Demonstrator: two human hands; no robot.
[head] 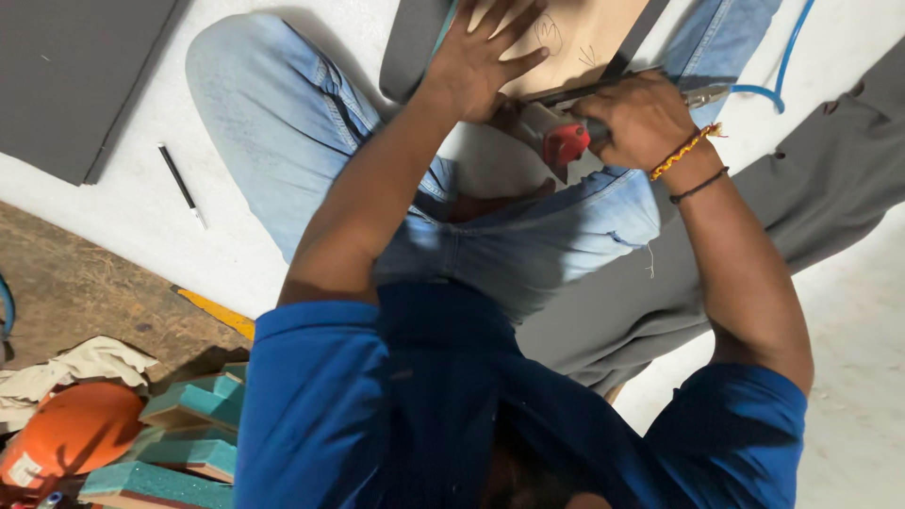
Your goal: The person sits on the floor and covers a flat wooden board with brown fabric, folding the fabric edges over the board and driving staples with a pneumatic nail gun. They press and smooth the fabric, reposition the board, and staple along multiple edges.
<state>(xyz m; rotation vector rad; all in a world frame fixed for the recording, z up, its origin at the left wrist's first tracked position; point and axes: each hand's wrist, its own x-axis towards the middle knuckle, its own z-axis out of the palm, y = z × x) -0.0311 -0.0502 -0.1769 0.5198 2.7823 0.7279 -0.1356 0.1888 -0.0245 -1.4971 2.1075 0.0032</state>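
Board (575,42) is the landmark here: a tan wooden panel at the top of the view, lying past your knees on the pale floor (848,311), with pencil marks on its face and grey fabric (811,198) spread on the right beside it. Your left hand (485,57) lies flat on the board, fingers (514,33) spread wide and pressing down near its lower edge. Your right hand (641,118) is clenched around the red-bodied tool (566,141), fingers wrapped tight on the grip, and the tool sits just below the board's lower edge, close beside your left palm. I'd judge the biggest risk to be that closeness: if the tool jumps or skids along the edge, your left thumb and palm are right in its path. Next, the board rests half over your lap, so a hard push could tip or slide it, and your spread hand is the only thing holding it. The blue hose (782,66) trails off to the right of the board and could tug the tool off line if it snags on the fabric. I cannot tell where the tool's tip meets the board; your hands hide it. The black pen (179,184) lies well to the left of the board, out of the way.
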